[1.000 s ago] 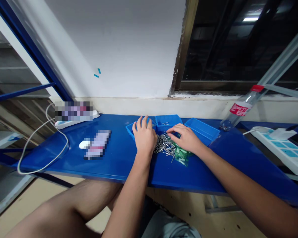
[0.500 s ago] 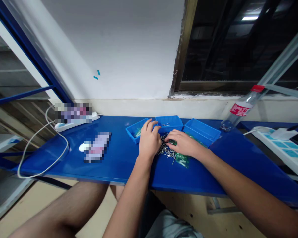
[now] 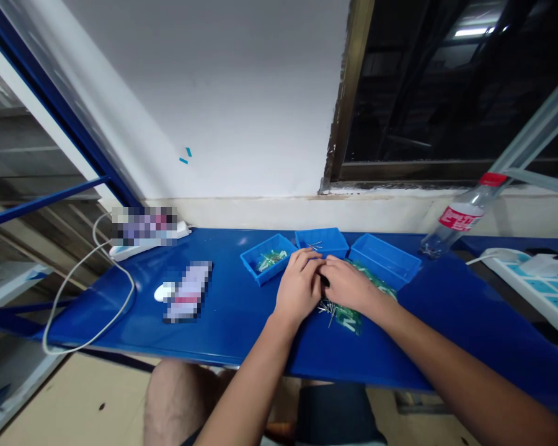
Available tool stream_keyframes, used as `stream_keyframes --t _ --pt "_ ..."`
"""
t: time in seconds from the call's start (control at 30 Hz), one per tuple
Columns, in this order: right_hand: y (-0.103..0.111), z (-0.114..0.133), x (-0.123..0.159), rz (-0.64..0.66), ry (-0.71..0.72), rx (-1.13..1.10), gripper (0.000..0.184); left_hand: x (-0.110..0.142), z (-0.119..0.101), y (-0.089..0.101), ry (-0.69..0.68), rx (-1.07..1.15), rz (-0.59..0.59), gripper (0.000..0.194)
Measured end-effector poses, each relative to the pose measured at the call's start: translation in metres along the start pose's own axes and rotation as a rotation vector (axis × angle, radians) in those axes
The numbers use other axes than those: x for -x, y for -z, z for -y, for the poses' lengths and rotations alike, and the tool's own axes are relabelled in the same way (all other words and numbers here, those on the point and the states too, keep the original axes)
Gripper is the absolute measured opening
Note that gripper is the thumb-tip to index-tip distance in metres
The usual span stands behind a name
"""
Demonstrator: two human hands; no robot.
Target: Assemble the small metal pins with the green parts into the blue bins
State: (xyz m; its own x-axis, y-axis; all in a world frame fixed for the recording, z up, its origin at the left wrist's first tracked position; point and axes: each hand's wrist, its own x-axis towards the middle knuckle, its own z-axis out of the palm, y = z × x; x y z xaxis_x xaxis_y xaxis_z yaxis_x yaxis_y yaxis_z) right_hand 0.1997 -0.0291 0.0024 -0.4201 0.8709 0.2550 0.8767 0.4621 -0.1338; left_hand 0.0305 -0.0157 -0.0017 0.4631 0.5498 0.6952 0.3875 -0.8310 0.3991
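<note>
My left hand (image 3: 299,286) and my right hand (image 3: 348,284) lie side by side on the blue table (image 3: 232,310), fingertips meeting over a heap of small metal pins (image 3: 328,306) and green parts (image 3: 351,319). Both hands' fingers are curled together over the heap; what they pinch is hidden. Three small blue trays stand just beyond the hands: the left tray (image 3: 266,257) holds a few green pieces, the middle tray (image 3: 320,241) a few pins, and the right tray (image 3: 385,259) looks bare inside.
A white power strip (image 3: 149,238) with a looping cable (image 3: 74,291) lies at the back left. A white mouse (image 3: 163,291) sits beside a blurred flat object. A plastic bottle (image 3: 460,220) leans at the back right near another power strip (image 3: 534,282).
My left hand left the left tray and moved right onto the heap, uncovering the tray. Both hands now meet over the pins. The view shifted down slightly.
</note>
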Motion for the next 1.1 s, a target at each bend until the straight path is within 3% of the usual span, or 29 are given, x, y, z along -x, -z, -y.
stream_keyframes --t 0.3,0.5,0.77,0.93,1.1 --pt "-0.003 -0.002 0.0 0.019 0.044 0.002 0.03 -0.002 -0.017 -0.004 0.105 0.12 -0.006 0.039" --pt "0.0 -0.008 -0.002 -0.035 0.067 -0.075 0.034 -0.01 -0.014 0.009 0.099 0.143 0.06 0.041" --pt "0.02 -0.023 0.007 -0.286 0.094 -0.241 0.03 -0.025 0.007 0.023 -0.071 0.124 0.122 0.041" --pt "0.02 -0.028 0.013 -0.378 0.045 -0.373 0.038 -0.019 0.019 0.02 0.022 0.153 0.06 0.037" --pt "0.015 -0.028 0.013 -0.451 0.003 -0.442 0.033 -0.016 0.016 0.018 0.117 0.178 0.178 0.032"
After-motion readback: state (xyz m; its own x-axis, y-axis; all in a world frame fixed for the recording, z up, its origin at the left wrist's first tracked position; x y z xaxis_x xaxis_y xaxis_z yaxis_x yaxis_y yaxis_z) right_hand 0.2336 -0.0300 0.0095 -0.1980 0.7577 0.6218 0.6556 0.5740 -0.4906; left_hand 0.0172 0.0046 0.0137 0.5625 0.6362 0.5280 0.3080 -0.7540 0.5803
